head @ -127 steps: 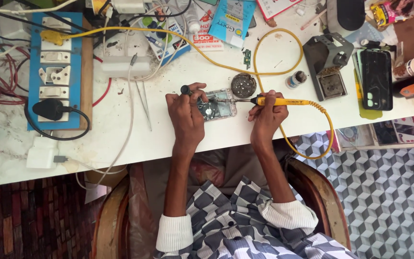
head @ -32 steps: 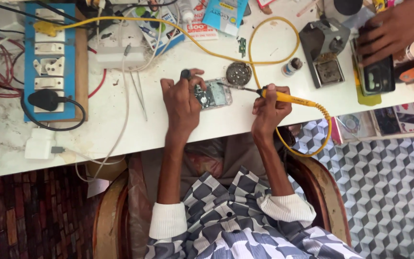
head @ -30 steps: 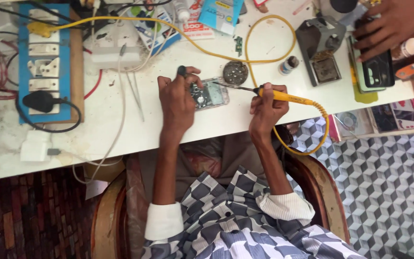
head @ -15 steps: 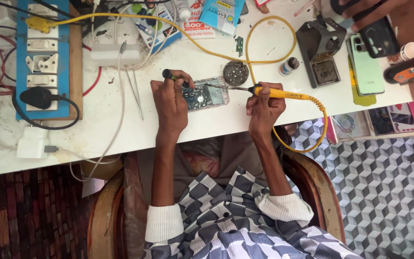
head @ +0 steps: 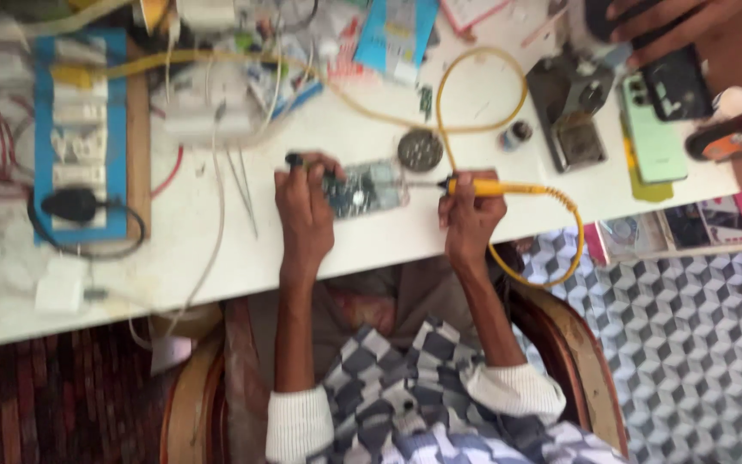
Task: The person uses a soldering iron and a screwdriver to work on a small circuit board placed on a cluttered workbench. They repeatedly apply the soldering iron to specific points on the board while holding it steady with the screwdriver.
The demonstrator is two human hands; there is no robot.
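A small opened device with a bare circuit board [head: 369, 189] lies on the white worktable [head: 216, 258]. My left hand [head: 304, 206] rests at its left edge and grips a thin dark tool [head: 295, 161]. My right hand [head: 467, 219] is closed around a yellow soldering iron [head: 484, 186] whose metal tip points left at the board. The iron's yellow cable [head: 560, 232] loops off the table edge and back over the top.
A blue switch-and-socket board [head: 79, 137] with a black plug sits at the left. A round metal tin [head: 420, 150], a small jar [head: 517, 135] and a grey stand [head: 570, 112] are behind the board. Another person's hand [head: 672, 26] holds a black phone [head: 678, 82] above a green phone [head: 650, 129] at the right.
The view has slid so the table sits further left. The other person's hand lifted the black phone off the green one. My hands stay at the board with iron and tool.
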